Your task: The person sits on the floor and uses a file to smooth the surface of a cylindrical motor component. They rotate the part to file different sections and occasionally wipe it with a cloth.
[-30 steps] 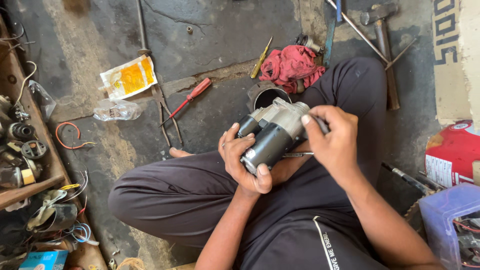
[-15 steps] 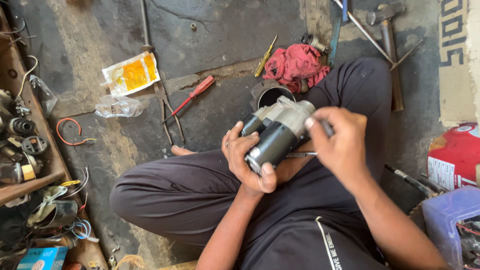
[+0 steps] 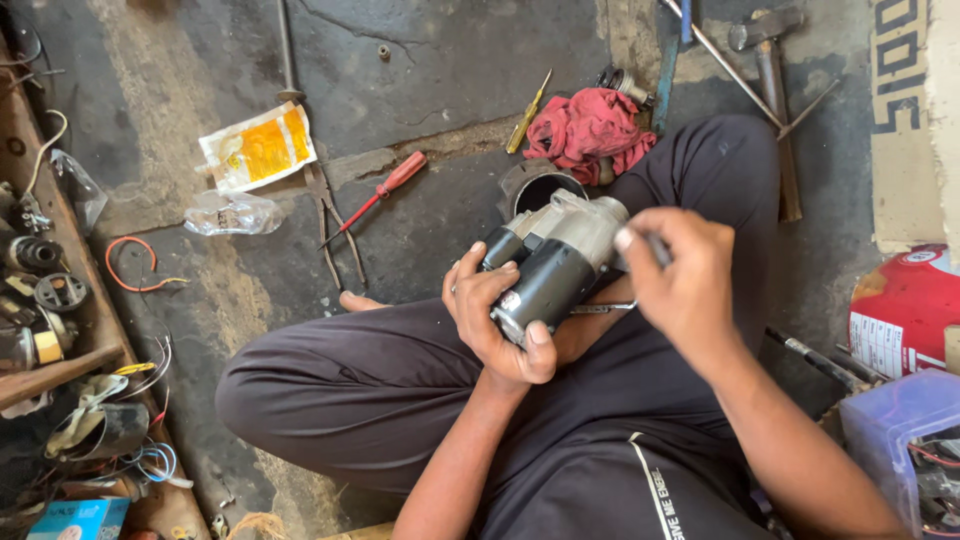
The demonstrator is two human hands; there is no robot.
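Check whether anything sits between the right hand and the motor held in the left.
Nothing visible does. The left hand wraps the grey and black motor over the lap, and the right hand is already on its upper end.

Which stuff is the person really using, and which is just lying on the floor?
In use: motor, held by left hand; right hand works at its end.

Lying about: red screwdriver, yellow screwdriver, red rag, pliers, hammer, yellow packet.
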